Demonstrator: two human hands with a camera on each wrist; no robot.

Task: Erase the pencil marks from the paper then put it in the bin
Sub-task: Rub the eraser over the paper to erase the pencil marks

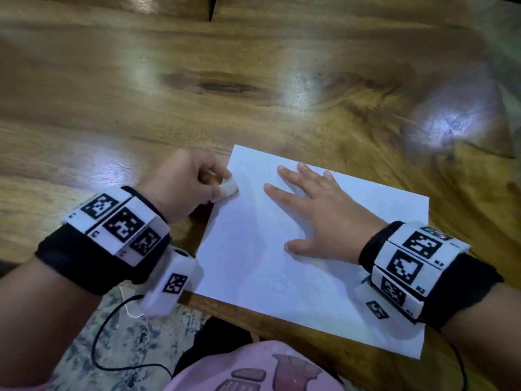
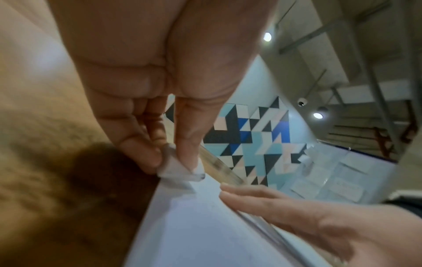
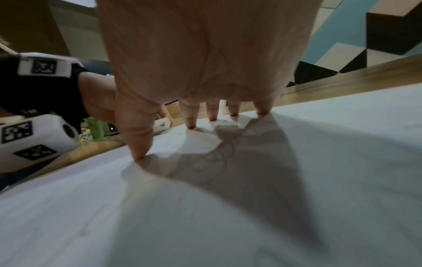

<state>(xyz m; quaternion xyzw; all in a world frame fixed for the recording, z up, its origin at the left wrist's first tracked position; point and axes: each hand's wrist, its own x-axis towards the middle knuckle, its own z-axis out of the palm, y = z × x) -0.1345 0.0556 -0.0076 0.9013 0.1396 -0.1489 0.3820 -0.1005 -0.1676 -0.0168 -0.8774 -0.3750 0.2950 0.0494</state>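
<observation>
A white sheet of paper [image 1: 253, 249] lies on the wooden table [image 1: 197, 94] near its front edge, with faint pencil marks [image 1: 298, 283] low on the sheet. My left hand [image 1: 183, 182] pinches a white eraser [image 1: 229, 189] whose tip touches the paper's left edge. The left wrist view shows the eraser [image 2: 180, 168] held between thumb and fingers at the paper [image 2: 194, 225] edge. My right hand [image 1: 318, 213] lies flat on the sheet with fingers spread. In the right wrist view its fingertips [image 3: 190, 126] press the paper [image 3: 228, 216] over faint pencil lines [image 3: 212, 157].
The table stretches far ahead and to both sides. Its front edge [image 1: 282, 325] runs just below the paper, with patterned floor [image 1: 127, 334] and a black cable [image 1: 98, 334] beneath. No bin is in view. A geometric blue, black and white wall [image 2: 251, 135] stands beyond the table.
</observation>
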